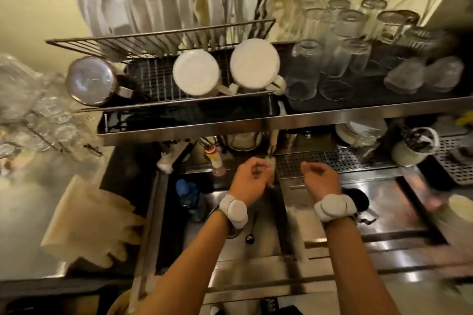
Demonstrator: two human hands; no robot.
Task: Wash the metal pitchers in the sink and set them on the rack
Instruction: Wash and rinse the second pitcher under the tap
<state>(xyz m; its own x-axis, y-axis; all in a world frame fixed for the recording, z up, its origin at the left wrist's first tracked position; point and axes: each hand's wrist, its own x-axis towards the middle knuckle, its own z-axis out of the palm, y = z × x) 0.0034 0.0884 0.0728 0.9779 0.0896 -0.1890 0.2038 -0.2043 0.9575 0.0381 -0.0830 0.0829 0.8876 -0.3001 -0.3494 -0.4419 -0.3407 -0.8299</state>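
One metal pitcher (90, 80) stands upside down at the left end of the dish rack (163, 105) above the sink. A second metal vessel (243, 139) sits under the shelf behind the sink; it is partly hidden. My left hand (249, 179) hovers over the sink basin (230, 245) with its fingers curled beside the end of the tap (271, 151). Something pale and blurred shows at its fingertips. My right hand (320, 179) is held over the steel counter right of the basin, fingers loosely curled, nothing in it.
Two white mugs (197, 73) stand upside down on the rack, with plates (166, 0) behind and several glasses (340, 59) to the right. A spoon (250, 235) and a blue bottle (186, 192) lie in the sink. Pale rubber gloves (102, 225) lie at left. A perforated drain tray (332, 161) runs behind.
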